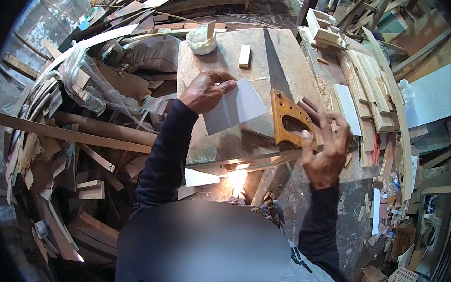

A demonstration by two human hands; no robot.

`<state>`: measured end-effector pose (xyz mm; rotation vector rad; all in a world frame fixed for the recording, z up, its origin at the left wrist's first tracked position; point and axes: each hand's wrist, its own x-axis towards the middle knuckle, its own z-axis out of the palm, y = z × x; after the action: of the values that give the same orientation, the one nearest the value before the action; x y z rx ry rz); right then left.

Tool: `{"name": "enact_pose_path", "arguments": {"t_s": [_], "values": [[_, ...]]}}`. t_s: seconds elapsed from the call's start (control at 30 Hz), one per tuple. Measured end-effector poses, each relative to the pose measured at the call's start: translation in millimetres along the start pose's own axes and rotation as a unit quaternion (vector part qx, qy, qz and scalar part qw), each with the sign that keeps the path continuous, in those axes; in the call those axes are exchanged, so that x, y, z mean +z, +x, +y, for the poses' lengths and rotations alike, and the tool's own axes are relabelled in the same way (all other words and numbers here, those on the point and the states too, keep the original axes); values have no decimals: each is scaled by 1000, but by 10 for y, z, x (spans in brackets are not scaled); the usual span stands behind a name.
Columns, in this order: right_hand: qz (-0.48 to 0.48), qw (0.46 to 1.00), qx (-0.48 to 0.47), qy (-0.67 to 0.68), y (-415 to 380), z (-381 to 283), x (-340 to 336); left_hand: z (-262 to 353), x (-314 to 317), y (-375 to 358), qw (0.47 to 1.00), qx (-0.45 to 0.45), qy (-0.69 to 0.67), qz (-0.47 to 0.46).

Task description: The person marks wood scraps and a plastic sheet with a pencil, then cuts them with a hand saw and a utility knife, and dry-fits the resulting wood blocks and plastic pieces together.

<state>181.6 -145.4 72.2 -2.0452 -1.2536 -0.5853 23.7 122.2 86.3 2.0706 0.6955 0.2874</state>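
Note:
My left hand [208, 91] pinches the upper left corner of a thin white rectangular panel [238, 107], thumb and fingers closed on it. The panel lies at a slant over the wooden work board [209, 145]. Just right of it is a handsaw [282, 116] with a worn wooden handle, its dark blade pointing to the far side. Beside that handle is my right hand [329, 149], slightly blurred, fingers apart and thumb near the handle's edge. A short brown strip [308, 106] shows by its fingertips.
Toward the back of the board stand a white tub [201, 41] and a small pale wood block [245, 56]. Stacked wood strips [370, 89] lie at right. A bright lamp [238, 179] glows below the board's near edge. Scrap wood and plastic wrap [84, 79] crowd the left.

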Motion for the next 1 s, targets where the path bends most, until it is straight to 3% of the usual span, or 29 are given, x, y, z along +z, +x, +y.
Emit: {"name": "enact_pose_path", "arguments": {"t_s": [0.1,0.23,0.47,0.6,0.67,0.73,0.87,0.9,1.0], "values": [[-68,997,-11,-41,-90,427,173,-53,11,-35,1000,2,-22,14],[-104,993,61,-1,88,569,391,-56,17,-176,995,-18,-89,48],[-102,993,28,58,434,922,817,-124,52,-297,984,-54,-161,61],[-42,998,8,39,452,1152,510,-71,167,-310,995,-2,-51,86],[-53,995,33,83,331,1512,220,-42,205,-310,996,-12,-47,75],[-70,993,89,29,109,1852,-14,8,218,-312,997,7,18,69],[-137,967,216,6,-368,2182,-334,-27,347,-322,995,-42,-22,90],[-125,970,208,-2,-472,2197,-375,-69,365,-330,993,-48,-63,89],[-98,981,169,-4,-641,2175,-367,-88,422,-345,987,-97,-10,125]]}}
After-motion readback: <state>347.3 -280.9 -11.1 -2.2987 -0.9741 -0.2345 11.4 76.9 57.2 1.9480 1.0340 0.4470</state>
